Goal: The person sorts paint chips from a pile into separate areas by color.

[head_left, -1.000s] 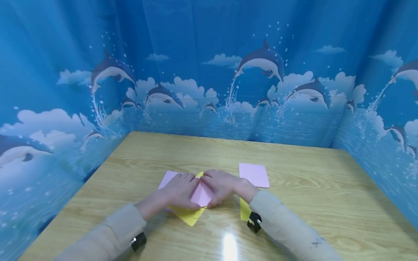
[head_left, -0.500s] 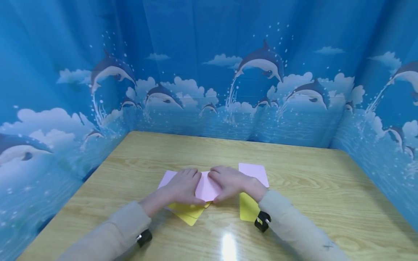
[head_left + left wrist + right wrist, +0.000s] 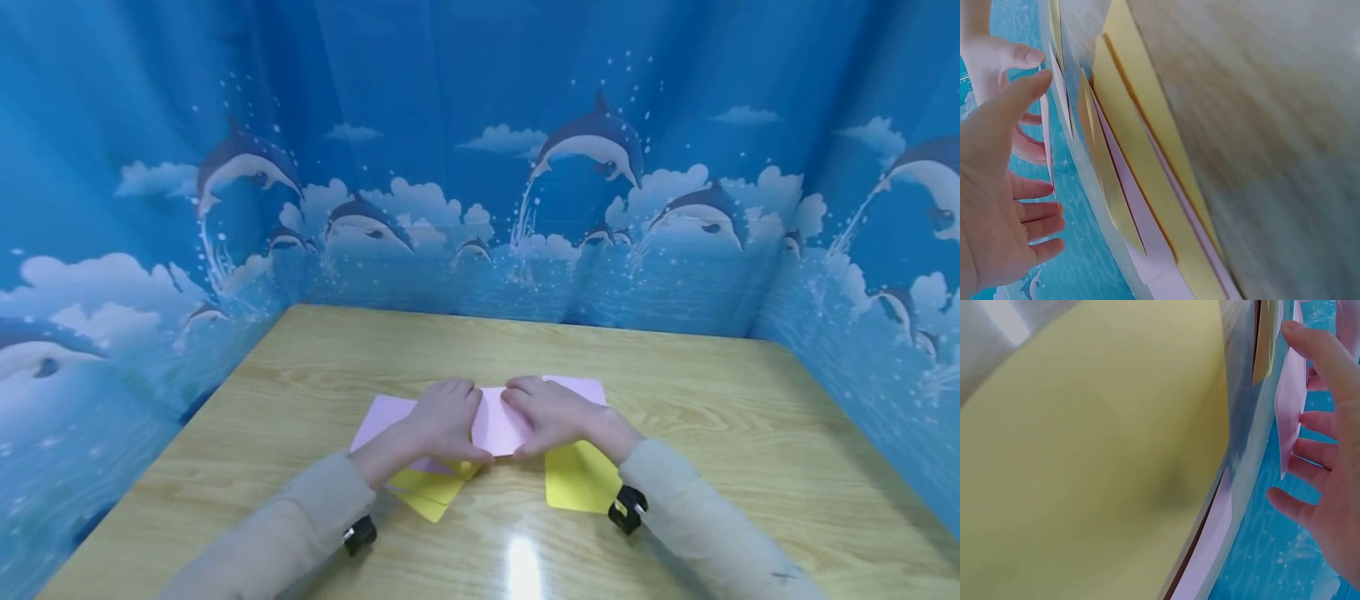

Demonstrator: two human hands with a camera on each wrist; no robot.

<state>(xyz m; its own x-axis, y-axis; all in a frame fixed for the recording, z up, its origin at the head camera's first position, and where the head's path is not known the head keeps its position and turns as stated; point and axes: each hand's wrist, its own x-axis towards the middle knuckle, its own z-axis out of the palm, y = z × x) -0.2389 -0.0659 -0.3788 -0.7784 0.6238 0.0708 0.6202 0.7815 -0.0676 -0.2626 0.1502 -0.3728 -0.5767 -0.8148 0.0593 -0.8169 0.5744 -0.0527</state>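
Nearest: a yellow card (image 3: 577,481), to the near right of the held pink card (image 3: 498,423). Near left of the held card, a pile (image 3: 423,486) of yellow and pink cards, overlapping askew. Left hand (image 3: 447,421) at the held card's left side, right hand (image 3: 555,414) at its right; both pinch it by thumb and fingers, raised off the table (image 3: 337,350). Judged risks: uneven squeezing could buckle it; a slack thumb could drop it. Beyond it, rightward, another pink card (image 3: 588,387); farthest, dolphin curtain (image 3: 450,100).
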